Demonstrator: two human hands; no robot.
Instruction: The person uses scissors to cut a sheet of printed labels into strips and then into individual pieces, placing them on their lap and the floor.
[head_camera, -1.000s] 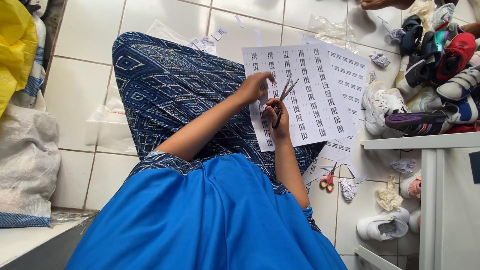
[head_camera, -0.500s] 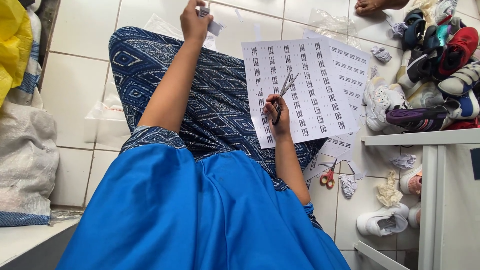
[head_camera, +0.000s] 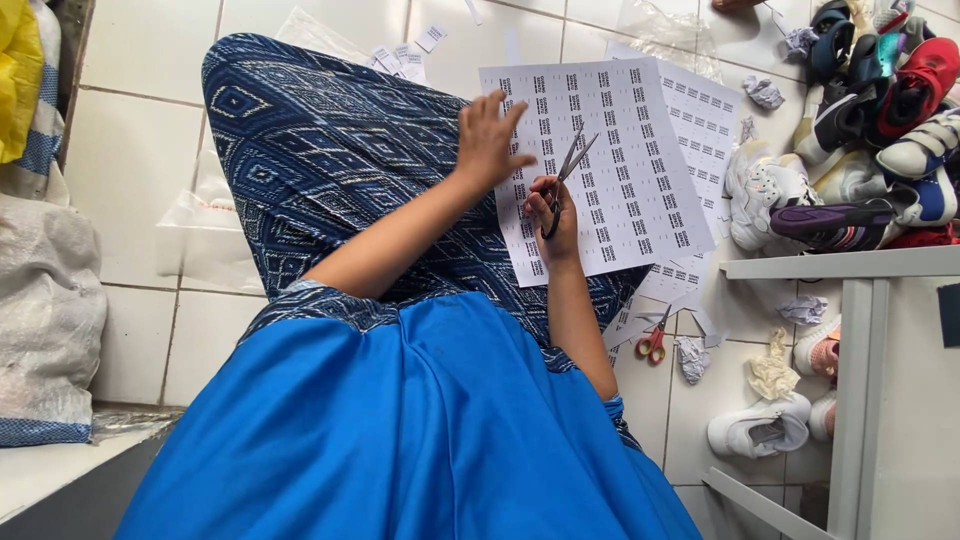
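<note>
On a white-tiled floor (head_camera: 150, 180) we sit, label sheet (head_camera: 610, 160) on the lap. Right hand (head_camera: 555, 212) fingers grip scissors (head_camera: 565, 175) (blades apart); left hand (head_camera: 490, 140), fingers spread, should press the paper flat, we judge.

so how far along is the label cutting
Done: a few cut labels lie on the floor tiles beyond the knee. In hand: the right hand holds open scissors over the printed sheet while the left hand rests on its edge. Left: nearly all of that sheet, plus another sheet beneath.
</note>
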